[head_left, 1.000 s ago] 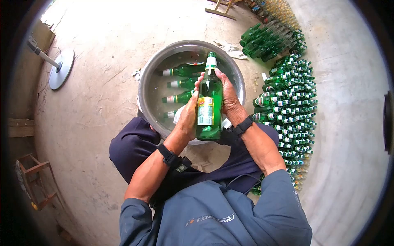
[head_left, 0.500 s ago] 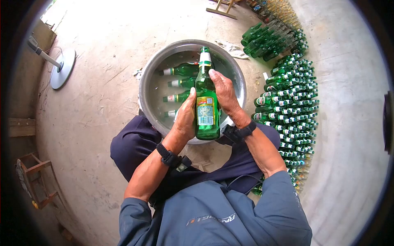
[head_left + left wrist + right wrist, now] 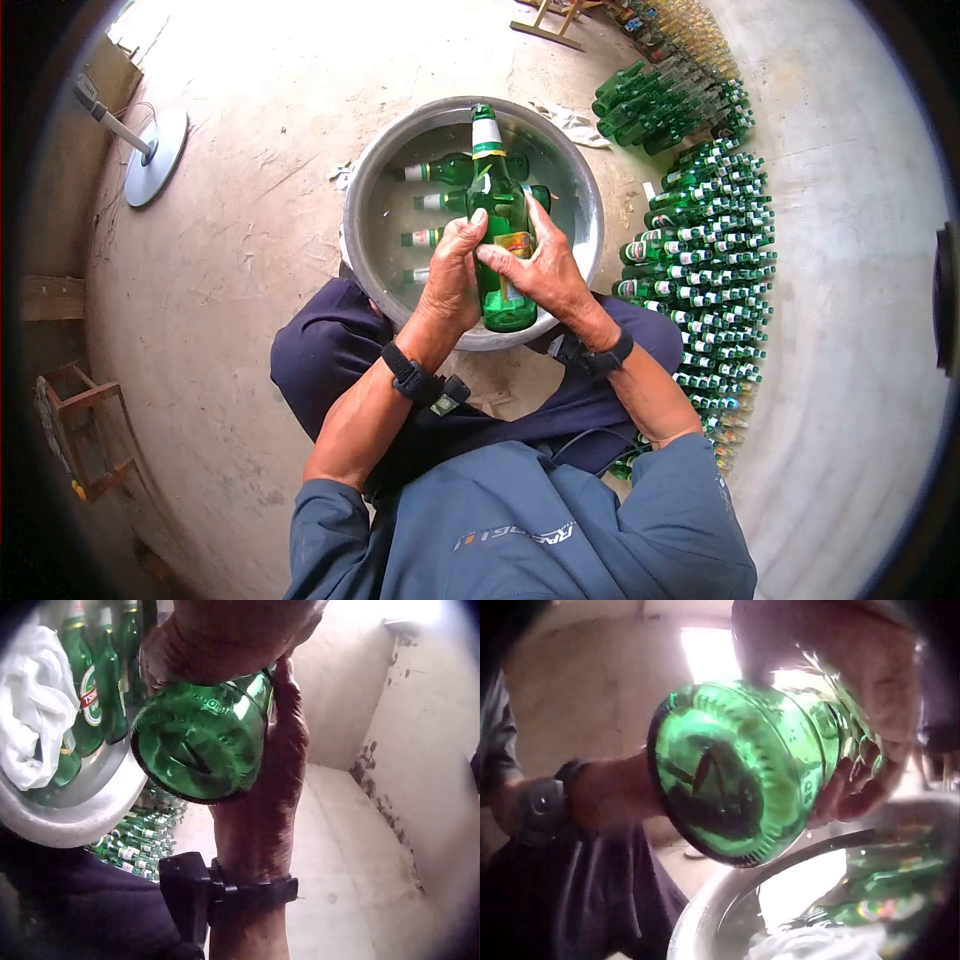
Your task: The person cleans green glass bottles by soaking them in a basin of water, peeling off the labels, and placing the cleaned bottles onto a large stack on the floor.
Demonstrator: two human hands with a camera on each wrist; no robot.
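A green glass bottle with a white neck band and a yellow label is held between both hands over the near half of a metal basin. My left hand grips its left side, thumb up along the glass. From the right, my right hand grips the lower body, its thumb lying across the label. The neck points away from me; the bottle's round base fills the middle of the left wrist view, and the base shows large in the right wrist view.
Several green bottles lie in water in the basin, with a white cloth near its rim. Rows of standing bottles line the right side. A stand with a round base is at the left, a wooden frame below it.
The bottle has turned about its length, its label now facing more to the right, and its neck has swung left. The right thumb has come down from the neck area across the label.
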